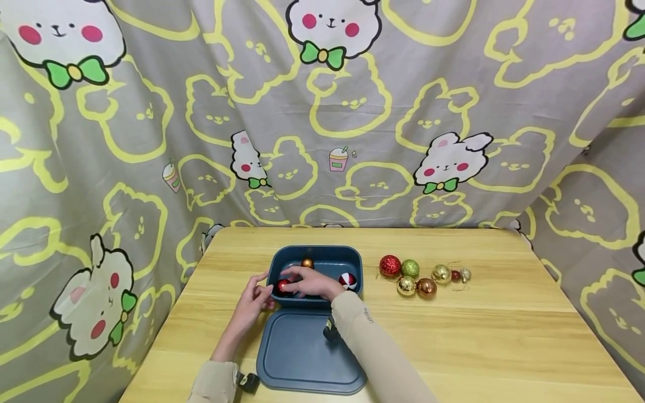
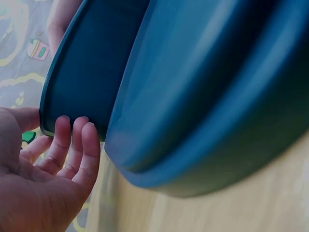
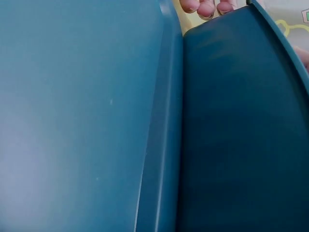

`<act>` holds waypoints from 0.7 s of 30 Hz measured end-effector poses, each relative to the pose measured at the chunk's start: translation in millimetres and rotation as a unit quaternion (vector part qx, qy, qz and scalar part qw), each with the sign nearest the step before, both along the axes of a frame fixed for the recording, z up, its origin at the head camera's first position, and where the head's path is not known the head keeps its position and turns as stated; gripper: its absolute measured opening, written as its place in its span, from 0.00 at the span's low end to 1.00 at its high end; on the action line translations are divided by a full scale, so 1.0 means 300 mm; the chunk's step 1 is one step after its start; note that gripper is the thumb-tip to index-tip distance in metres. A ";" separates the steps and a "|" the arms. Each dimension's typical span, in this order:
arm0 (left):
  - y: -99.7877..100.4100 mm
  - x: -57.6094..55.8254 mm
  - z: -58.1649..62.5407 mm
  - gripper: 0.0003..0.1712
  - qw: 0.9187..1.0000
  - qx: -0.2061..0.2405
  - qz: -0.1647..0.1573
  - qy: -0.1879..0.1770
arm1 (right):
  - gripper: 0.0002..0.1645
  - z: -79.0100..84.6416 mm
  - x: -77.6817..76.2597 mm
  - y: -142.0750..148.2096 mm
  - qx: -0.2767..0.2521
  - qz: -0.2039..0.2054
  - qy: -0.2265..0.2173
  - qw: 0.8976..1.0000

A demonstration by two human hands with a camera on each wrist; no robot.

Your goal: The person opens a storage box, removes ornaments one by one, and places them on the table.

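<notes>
At the left end of the blue box (image 1: pixel 335 255), I find a red ball (image 1: pixel 282 286) at the fingertips of the right hand (image 1: pixel 316 282); I cannot tell whether they grasp it or have released it. The left hand (image 1: pixel 252 301) grips the box at that end, thumb at the rim, fingers against the outer wall. Also inside I record an orange ball (image 1: pixel 307 263) and a red-and-white ball (image 1: pixel 347 281). The matching lid (image 1: pixel 307 350) lies flat, just beside the box's near side. To the right, seven baubles (image 1: pixel 426 287) rest grouped on the table (image 1: pixel 504 336), its surface pale, with wood grain. Beyond, a grey curtain (image 1: pixel 373 148), patterned with yellow outlines and white, green-bowed animals, hangs in folds behind the table and along both sides.
</notes>
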State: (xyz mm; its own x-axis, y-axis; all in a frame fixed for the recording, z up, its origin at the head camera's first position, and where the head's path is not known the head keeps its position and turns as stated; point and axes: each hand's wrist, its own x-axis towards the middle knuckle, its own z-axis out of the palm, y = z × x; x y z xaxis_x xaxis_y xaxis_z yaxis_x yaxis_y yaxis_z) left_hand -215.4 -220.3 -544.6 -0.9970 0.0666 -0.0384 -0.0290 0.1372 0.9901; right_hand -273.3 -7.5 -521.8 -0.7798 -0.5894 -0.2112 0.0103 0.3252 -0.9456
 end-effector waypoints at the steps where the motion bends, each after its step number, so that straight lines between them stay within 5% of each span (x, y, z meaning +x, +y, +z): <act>1: 0.000 -0.001 -0.002 0.26 1.000 -0.002 0.001 0.000 | 0.27 -0.001 0.000 0.001 0.009 0.009 0.004 1.000; 8: -0.002 0.002 0.000 0.26 1.000 -0.004 0.001 -0.003 | 0.19 -0.011 0.000 0.002 0.049 0.043 0.038 0.997; 21: -0.001 0.003 0.001 0.26 1.000 -0.005 0.001 -0.009 | 0.18 0.004 0.005 0.011 -0.008 0.000 0.035 0.999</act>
State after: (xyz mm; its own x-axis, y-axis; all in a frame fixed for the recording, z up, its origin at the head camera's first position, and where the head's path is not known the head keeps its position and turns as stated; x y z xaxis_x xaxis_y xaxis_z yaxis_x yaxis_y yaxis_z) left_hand -214.5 -220.5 -544.2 -0.9963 0.0639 -0.0580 -0.0481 0.1470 0.9880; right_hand -271.9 -4.1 -520.7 -0.7926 -0.5919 -0.1463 -0.0561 0.3097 -0.9492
